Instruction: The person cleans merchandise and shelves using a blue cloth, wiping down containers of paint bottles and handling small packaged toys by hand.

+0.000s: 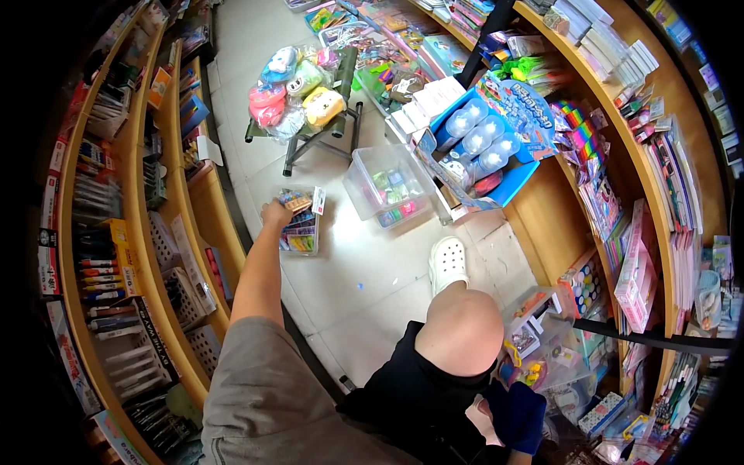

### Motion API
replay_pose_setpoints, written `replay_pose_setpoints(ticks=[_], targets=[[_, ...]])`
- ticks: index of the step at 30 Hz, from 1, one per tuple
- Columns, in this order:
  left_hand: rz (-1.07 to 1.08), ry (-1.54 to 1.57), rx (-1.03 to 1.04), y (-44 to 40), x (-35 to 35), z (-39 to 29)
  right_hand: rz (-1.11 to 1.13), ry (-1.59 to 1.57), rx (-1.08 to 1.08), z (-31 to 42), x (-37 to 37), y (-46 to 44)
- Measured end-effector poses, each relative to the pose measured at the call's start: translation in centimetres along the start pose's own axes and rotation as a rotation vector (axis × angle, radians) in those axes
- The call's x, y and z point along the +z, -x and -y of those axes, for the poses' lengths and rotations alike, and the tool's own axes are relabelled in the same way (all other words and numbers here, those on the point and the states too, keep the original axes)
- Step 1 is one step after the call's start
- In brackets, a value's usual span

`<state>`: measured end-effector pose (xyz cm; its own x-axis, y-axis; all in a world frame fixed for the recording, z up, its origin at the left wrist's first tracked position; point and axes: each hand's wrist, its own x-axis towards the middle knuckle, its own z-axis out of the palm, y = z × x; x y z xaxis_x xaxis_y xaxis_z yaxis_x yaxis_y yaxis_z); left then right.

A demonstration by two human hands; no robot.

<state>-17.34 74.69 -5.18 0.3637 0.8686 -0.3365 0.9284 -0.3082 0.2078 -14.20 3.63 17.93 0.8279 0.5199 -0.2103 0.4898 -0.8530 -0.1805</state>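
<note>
My left hand (273, 215) reaches down to the left edge of a small clear bin (316, 246) on the floor. Its fingers look closed against the bin's rim and the end of a brown patterned packet (296, 201); which of the two they grip is unclear. Colourful packs (298, 232) fill the bin beneath that packet. At the lower right, a dark blue cloth or glove (518, 418) covers my right hand, hiding its fingers. Close by that hand stands a clear container (542, 364) with small toys in it.
Shelves of stationery line the left (143, 232) and right (659, 232). A folding stool (353, 116) holds bagged plush items (302, 89). A larger clear bin (364, 182) stands beside a blue display box (515, 182) of bottles. My white clog (447, 262) rests on the tiled floor (364, 291).
</note>
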Motion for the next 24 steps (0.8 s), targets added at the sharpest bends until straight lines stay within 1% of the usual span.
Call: replay_pose_setpoints(ticks=[2, 4, 7, 9, 11, 12, 13, 15, 17, 18, 19, 20, 22, 23, 24], targets=[[-0.028, 0.045, -0.147, 1.7, -1.6, -1.1, 0.053, 0.009, 0.035, 1.9, -1.9, -1.5], [-0.101, 0.081, -0.121, 2.4, -1.6, -0.3, 0.089, 0.066, -0.019, 3.3, -3.4, -2.4], [-0.186, 0.057, -0.044, 2.9, -0.9, 1.3, 0.137, 0.151, -0.072, 4.7, -5.4, -2.9], [-0.207, 0.012, 0.019, 2.8, -0.6, 2.1, 0.148, 0.172, -0.113, 4.6, -6.3, -2.9], [-0.365, 0.05, 0.076, 3.3, -0.1, 1.3, 0.136, 0.163, -0.14, 3.7, -6.2, -2.2], [-0.415, 0.084, 0.181, 2.4, 1.0, 1.4, 0.128, 0.162, -0.138, 2.7, -6.1, -1.5], [-0.381, 0.17, 0.222, 3.9, -0.1, -1.0, 0.119, 0.162, -0.129, 1.8, -5.9, -0.5], [-0.291, 0.433, 0.382, 5.9, -0.8, -5.5, 0.115, 0.135, -0.106, 0.7, -5.5, 0.5], [-0.149, 0.567, 0.575, 11.2, -3.7, -12.2, 0.134, 0.097, -0.049, 0.0, -5.2, 1.4], [-0.064, 0.702, 0.665, 14.1, -4.7, -15.5, 0.15, 0.072, -0.014, -0.3, -5.0, 2.0], [0.037, 0.749, 0.765, 17.3, -5.8, -18.6, 0.17, 0.05, 0.034, -0.8, -4.8, 2.6], [0.134, 0.792, 0.865, 20.7, -6.9, -21.7, 0.207, 0.024, 0.107, -1.3, -4.4, 3.3], [0.351, 0.803, 1.048, 28.6, -9.4, -27.3, 0.341, -0.03, 0.359, -2.9, -2.8, 4.8], [0.471, 0.773, 1.127, 33.0, -10.2, -29.6, 0.394, 0.008, 0.61, -5.4, 1.0, 5.7], [0.542, 0.743, 1.273, 37.4, -10.6, -31.8, 0.368, -0.041, 0.645, -5.3, -0.2, 5.4]])
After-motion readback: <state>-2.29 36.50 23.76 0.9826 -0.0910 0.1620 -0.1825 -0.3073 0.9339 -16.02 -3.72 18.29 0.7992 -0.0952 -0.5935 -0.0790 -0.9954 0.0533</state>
